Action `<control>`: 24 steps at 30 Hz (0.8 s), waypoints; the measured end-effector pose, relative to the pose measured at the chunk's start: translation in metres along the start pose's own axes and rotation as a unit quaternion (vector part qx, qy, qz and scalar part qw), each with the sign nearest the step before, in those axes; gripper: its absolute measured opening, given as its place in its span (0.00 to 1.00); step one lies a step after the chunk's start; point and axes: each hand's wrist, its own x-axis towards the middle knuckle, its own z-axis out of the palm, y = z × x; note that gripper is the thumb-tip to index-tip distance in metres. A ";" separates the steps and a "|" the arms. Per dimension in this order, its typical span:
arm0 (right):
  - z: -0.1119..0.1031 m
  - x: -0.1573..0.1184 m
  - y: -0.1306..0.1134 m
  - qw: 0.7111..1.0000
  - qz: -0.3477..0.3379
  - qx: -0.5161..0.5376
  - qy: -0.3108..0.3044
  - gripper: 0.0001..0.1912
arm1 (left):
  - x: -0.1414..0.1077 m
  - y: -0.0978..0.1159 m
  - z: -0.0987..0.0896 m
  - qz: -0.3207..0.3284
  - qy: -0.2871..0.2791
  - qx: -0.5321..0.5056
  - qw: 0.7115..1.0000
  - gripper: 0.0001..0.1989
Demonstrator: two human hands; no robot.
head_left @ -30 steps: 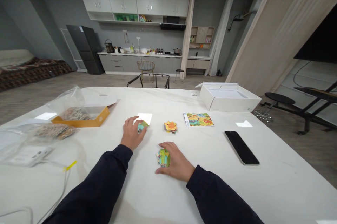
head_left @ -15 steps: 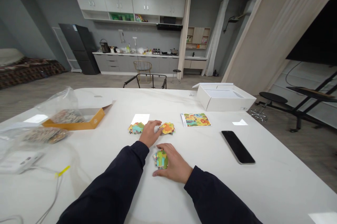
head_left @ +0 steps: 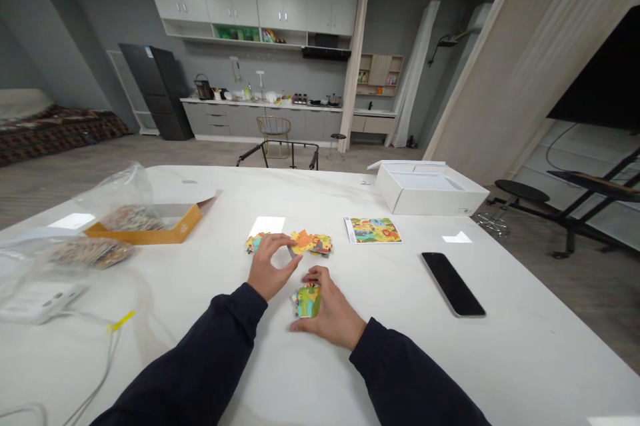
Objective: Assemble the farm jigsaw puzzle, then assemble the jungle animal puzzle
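Observation:
My left hand (head_left: 270, 266) pinches an orange-and-yellow puzzle piece (head_left: 303, 240) between thumb and fingertips, tilted just above the table. Right beside it lies a small pile of yellow puzzle pieces (head_left: 324, 245). Another pile of colourful puzzle pieces (head_left: 254, 242) sits behind my left hand, partly hidden by it. Nearer to me, my right hand (head_left: 334, 311) curls round a stack of green and blue puzzle pieces (head_left: 309, 302), thumb at the near side and fingers at the far side. A picture card (head_left: 375, 230) with cartoon animals lies flat beyond, to the right.
On the right lie a black phone (head_left: 453, 284) and an open white box (head_left: 427, 198). To the left are an orange tray box (head_left: 175, 229), bagged puzzle pieces (head_left: 85, 253), a white power strip (head_left: 43, 301) and a cable (head_left: 107, 359). A chair (head_left: 280, 146) stands beyond the table.
My left hand has drawn back left from the yellow pile, with an orange-and-yellow piece lifted off it. My right hand stays round its stack. The view has shifted slightly.

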 end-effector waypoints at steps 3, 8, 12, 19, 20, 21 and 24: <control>-0.001 0.001 0.000 0.998 0.030 0.054 0.007 0.58 | -0.023 0.016 -0.026 0.008 -0.081 -0.033 0.996 0.12; -0.001 0.001 0.000 1.000 -0.008 -0.002 -0.026 0.60 | -0.047 0.035 -0.036 0.012 -0.247 -0.081 0.965 0.13; 0.001 0.001 0.001 0.995 -0.054 -0.068 -0.039 0.52 | -0.029 0.028 -0.019 -0.022 -0.180 -0.098 0.978 0.07; 0.003 0.001 0.000 0.994 -0.053 -0.091 -0.038 0.46 | 0.013 -0.023 0.041 -0.017 -0.137 -0.003 0.990 0.18; 0.003 0.001 0.001 0.994 -0.053 -0.091 -0.037 0.46 | 0.016 -0.028 0.048 -0.014 -0.142 0.001 0.990 0.19; 0.004 0.001 0.002 0.994 -0.053 -0.092 -0.037 0.46 | 0.017 -0.032 0.053 -0.016 -0.144 0.003 0.989 0.19; 0.004 0.001 0.003 0.993 -0.055 -0.098 -0.037 0.46 | 0.017 -0.038 0.059 -0.035 -0.143 0.002 0.989 0.16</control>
